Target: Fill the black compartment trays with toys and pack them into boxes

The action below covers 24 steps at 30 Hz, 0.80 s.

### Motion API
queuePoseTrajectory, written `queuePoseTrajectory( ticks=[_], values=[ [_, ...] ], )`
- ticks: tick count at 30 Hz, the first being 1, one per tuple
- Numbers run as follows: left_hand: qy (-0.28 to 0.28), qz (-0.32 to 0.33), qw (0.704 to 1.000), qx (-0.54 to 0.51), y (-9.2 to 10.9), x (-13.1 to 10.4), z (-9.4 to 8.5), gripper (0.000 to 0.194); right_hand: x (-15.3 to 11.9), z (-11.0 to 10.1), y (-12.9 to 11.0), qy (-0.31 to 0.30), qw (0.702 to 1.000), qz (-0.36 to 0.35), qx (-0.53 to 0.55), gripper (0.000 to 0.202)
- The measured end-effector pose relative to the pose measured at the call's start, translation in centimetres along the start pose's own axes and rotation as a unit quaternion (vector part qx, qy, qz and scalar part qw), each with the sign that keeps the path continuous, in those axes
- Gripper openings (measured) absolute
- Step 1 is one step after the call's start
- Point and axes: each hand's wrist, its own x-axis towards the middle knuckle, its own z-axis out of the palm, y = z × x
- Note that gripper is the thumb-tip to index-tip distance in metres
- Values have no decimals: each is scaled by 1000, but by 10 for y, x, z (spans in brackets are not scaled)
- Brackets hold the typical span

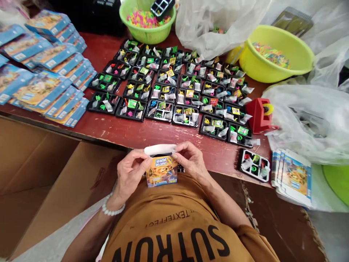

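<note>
A small printed box point(161, 171), blue and yellow, is held upright near my body at the table's front edge. Its white top flap point(160, 149) stands open, and a dark edge shows in the mouth beneath it. My left hand point(132, 169) pinches the box's upper left corner. At the upper right corner, my right hand point(191, 158) grips the flap and the box edge between thumb and fingers. Beyond the hands, rows of black compartment trays point(159, 110) hold small colourful toys and white packets. One more tray point(254, 165) lies apart at the front right.
Stacked printed boxes point(43, 89) fill the table's left. Flattened boxes point(293, 174) lie at right, near a red tape dispenser point(260, 116). A green basket point(148, 32) and a yellow basin point(275, 69) hold small pieces. Plastic bags point(308, 120) crowd the right; a large carton point(54, 203) stands lower left.
</note>
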Motion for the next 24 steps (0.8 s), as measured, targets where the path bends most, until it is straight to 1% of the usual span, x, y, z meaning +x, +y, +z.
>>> queuePoseTrajectory(
  ticks=[2,4,5,6,7,9,10,12,13,16,18,19,21,24],
  values=[
    [22,-29,999,-36,-1,0,2,12,1,1,-2,5,1000,9,25,41],
    [30,-68,996,-58,0,-1,3,28,1,0,-5,-3,1000,-15,-14,34],
    [23,-83,995,-52,1,0,2,33,2,-1,-8,-13,998,-33,-47,28],
    [6,-91,995,-33,2,1,1,33,2,-4,-10,-26,995,-51,-80,27],
    [-15,-90,996,-8,4,2,-1,27,2,-6,-12,-43,991,-67,-106,28],
    [-55,-64,996,37,7,6,-4,13,4,-11,-15,-77,985,-82,-131,27],
    [-70,-49,995,45,8,8,-6,11,5,-13,-14,-87,984,-83,-134,26],
    [-85,-35,995,39,8,11,-7,10,8,-15,-12,-85,984,-73,-135,27],
    [-88,-40,995,37,8,11,-7,11,9,-15,-10,-78,986,-62,-135,27],
    [-77,-52,994,51,8,13,-5,13,14,-12,-8,-56,990,-22,-126,30],
    [-65,-29,996,54,10,18,-1,12,19,-11,-14,-43,993,-20,-110,28],
    [-58,-7,997,54,12,23,1,10,23,-10,-19,-34,993,-35,-104,26],
    [-42,45,997,55,16,38,7,9,31,-10,-32,-7,990,-88,-108,19],
    [-22,113,993,32,16,66,18,11,44,-11,-48,42,970,-186,-154,10]
  ],
)
